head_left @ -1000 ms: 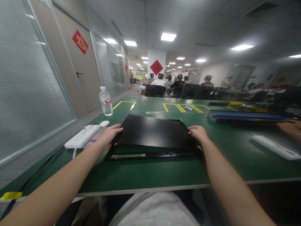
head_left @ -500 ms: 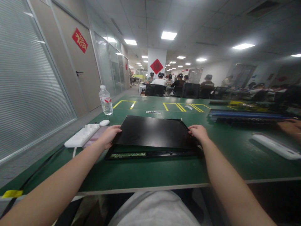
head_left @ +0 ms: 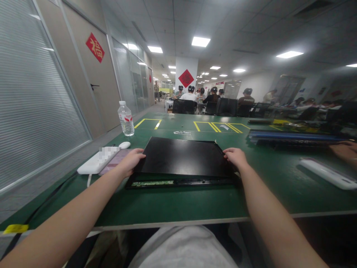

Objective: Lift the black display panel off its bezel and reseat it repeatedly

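Observation:
A flat black panel point(head_left: 182, 157) lies tilted over a black frame point(head_left: 206, 182), whose near side shows below it with a green circuit strip point(head_left: 153, 183) at the left. My left hand point(head_left: 134, 160) is closed on the panel's left edge, fingers at its rim. At the right edge my right hand point(head_left: 235, 158) pinches the panel near its far right part. The undersides of both hands' grips are hidden. The panel's near edge stands slightly off the frame.
On the green table point(head_left: 178, 208), a water bottle point(head_left: 126, 119), a white power strip point(head_left: 97, 160) and a white mouse point(head_left: 124, 145) stand left. At right are a white device point(head_left: 327, 173), a long dark-blue bar point(head_left: 290, 136) and another person's hand point(head_left: 346, 150).
The panel's near edge looks slightly lower over the circuit strip. Both hands keep their hold, and the view has shifted very slightly.

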{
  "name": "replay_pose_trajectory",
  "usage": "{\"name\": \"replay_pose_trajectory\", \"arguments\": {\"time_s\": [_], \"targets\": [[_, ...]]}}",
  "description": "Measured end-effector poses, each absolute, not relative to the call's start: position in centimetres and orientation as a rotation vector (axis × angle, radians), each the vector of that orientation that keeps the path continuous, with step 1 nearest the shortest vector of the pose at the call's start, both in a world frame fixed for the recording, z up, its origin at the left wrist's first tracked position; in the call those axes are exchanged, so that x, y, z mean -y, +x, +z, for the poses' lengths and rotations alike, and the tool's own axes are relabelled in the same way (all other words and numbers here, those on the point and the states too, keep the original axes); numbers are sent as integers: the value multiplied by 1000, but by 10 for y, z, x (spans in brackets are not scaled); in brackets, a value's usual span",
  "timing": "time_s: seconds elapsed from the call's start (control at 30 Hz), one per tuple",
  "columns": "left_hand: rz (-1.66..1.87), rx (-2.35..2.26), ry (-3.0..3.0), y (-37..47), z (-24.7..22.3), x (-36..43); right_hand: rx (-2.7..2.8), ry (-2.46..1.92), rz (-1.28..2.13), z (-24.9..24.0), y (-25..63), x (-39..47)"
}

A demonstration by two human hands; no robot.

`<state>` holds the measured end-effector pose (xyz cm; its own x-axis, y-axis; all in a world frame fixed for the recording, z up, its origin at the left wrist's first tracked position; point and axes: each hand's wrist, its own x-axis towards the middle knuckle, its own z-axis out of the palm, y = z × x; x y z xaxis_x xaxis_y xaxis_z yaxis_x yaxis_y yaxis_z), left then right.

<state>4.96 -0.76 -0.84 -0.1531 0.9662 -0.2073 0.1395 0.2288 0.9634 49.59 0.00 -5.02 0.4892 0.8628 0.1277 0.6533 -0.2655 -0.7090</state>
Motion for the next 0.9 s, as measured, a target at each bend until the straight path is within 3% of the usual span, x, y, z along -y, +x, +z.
{"name": "replay_pose_trajectory", "arguments": {"time_s": [0.9], "targets": [[1180, -1464, 1286, 41, -11, 2, 1245, -2019, 370, -51, 495, 2]]}}
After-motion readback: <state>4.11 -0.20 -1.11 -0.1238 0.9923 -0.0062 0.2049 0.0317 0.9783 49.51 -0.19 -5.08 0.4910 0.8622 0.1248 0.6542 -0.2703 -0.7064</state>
